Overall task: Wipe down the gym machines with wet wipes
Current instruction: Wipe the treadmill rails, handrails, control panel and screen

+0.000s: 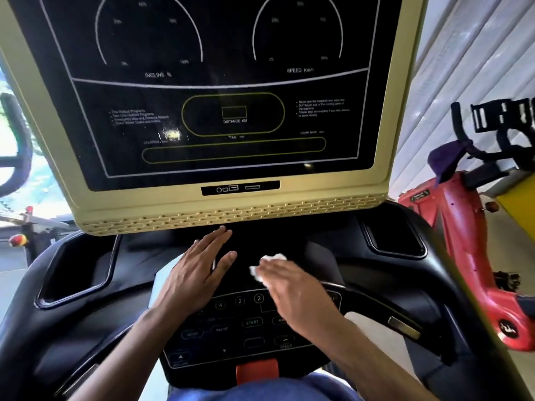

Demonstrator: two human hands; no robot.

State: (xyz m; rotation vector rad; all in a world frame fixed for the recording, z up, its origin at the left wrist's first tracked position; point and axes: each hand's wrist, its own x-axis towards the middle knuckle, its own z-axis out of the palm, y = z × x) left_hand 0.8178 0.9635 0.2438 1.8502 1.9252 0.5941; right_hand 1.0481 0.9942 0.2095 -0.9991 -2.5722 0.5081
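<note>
Flat, the right hand point(292, 287) pressed a wipe point(267, 266) onto the console point(289, 250). The left hand point(197, 270) lay spread beside it. Open deck stretched to the side pockets point(393, 235).

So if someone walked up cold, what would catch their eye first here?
The big dark treadmill display in its beige frame fills the top. Below it, the right hand presses a white wet wipe onto the black console, while the left hand lies flat beside it. A red exercise machine stands at the right.
</note>
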